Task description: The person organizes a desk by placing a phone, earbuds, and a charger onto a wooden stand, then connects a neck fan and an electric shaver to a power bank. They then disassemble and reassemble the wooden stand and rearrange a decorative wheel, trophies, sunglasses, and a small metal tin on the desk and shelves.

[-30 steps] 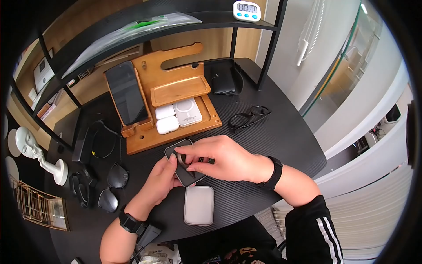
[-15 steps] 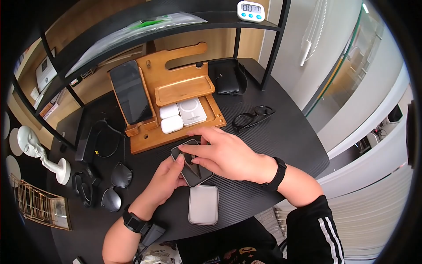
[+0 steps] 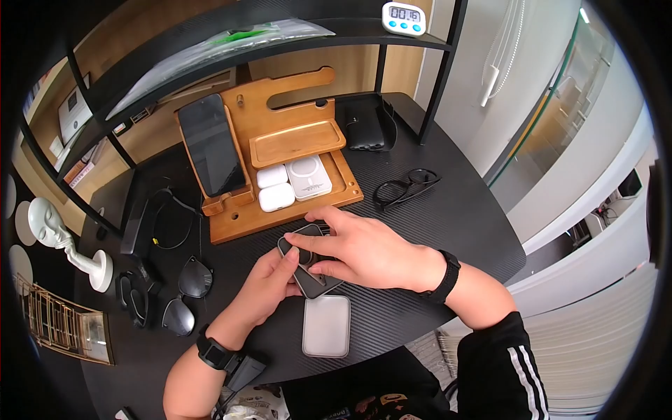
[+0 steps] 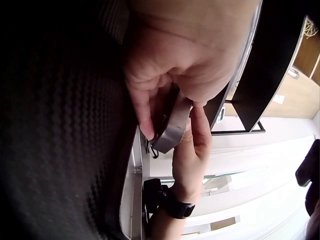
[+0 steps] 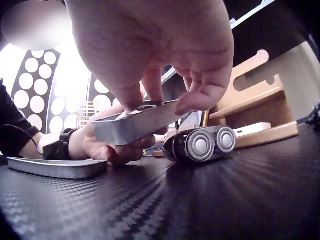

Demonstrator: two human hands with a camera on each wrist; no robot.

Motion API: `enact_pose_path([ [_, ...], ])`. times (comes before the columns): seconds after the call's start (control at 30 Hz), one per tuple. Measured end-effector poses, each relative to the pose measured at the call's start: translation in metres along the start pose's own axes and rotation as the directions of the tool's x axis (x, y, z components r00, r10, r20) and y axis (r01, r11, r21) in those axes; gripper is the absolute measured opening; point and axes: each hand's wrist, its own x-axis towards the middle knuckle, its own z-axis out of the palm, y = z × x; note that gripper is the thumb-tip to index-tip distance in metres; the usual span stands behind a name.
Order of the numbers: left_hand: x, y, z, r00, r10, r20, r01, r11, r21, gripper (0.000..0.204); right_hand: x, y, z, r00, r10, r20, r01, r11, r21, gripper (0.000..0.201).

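My left hand (image 3: 269, 280) grips a shallow grey metal tin (image 3: 312, 290) by its left side, with the thumb on the rim. In the left wrist view the tin's side wall (image 4: 175, 129) shows between thumb and fingers. My right hand (image 3: 371, 248) is over the tin, its index finger stretched to the far left corner and its thumb lower down. Beneath these fingers lies a small metal tool (image 3: 318, 276) with a curved loop and a tapered end, partly hidden. A matching shallow tin half (image 3: 326, 327) rests on the desk just below.
A shaver (image 5: 202, 144) with two round heads sits beyond the tin. Behind stands a wooden holder (image 3: 231, 227) with a phone (image 3: 212, 143) and white earbud cases (image 3: 276, 197). Glasses (image 3: 407, 187) lie right, sunglasses (image 3: 194, 278) left. A shelf frame (image 3: 439, 70) rises at the back.
A second ago my right fingers pinched the metal tool above the tin; now the tool lies lower in it, with the fingers spread over it. The left hand keeps its grip.
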Motion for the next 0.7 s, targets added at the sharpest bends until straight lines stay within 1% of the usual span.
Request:
enact_pose_path([
  [0.07, 0.0003, 0.0004, 0.0008, 1.0, -0.005, -0.005, 0.005, 1.0, -0.003, 0.043, -0.0003, 0.0002, -0.0021, 0.999, -0.012, 0.03, 0.012, 1.0, -0.01, 0.048],
  [0.1, 0.0007, 0.0004, 0.0011, 1.0, -0.003, -0.023, 0.002, 0.999, -0.034, 0.041, -0.0008, 0.0009, -0.0007, 1.0, -0.011, 0.029, 0.011, 1.0, -0.01, 0.048],
  [0.17, 0.001, 0.0011, 0.0018, 0.999, -0.002, -0.042, -0.001, 0.998, -0.064, 0.038, -0.0018, 0.0023, 0.0043, 0.999, -0.009, 0.053, 0.011, 1.0, -0.025, 0.054],
  [0.27, 0.001, 0.0028, 0.003, 0.999, -0.003, -0.042, -0.001, 0.996, -0.094, 0.036, -0.0021, 0.0013, 0.005, 0.999, -0.04, 0.027, 0.041, 0.997, -0.068, 0.055],
  [0.43, 0.0005, 0.0017, 0.0025, 0.999, -0.006, -0.053, 0.0, 0.993, -0.115, 0.032, -0.0014, 0.0036, 0.003, 0.998, -0.038, 0.046, 0.04, 0.999, -0.031, 0.054],
  [0.6, -0.0006, 0.0019, 0.0046, 0.998, -0.005, -0.056, 0.001, 0.998, -0.065, 0.031, -0.0011, 0.0049, 0.0023, 0.999, -0.037, 0.039, 0.038, 0.999, -0.019, 0.051],
  [0.67, -0.0011, 0.001, 0.0057, 0.998, -0.001, -0.056, -0.002, 0.999, -0.05, 0.03, -0.0006, 0.0041, 0.0025, 1.0, 0.014, 0.015, -0.014, 1.0, 0.017, 0.049],
  [0.7, -0.0013, 0.0002, 0.0059, 0.999, 0.001, -0.05, -0.002, 1.0, -0.005, 0.03, -0.0006, 0.0041, 0.0027, 1.0, 0.014, 0.015, -0.014, 1.0, 0.017, 0.049],
])
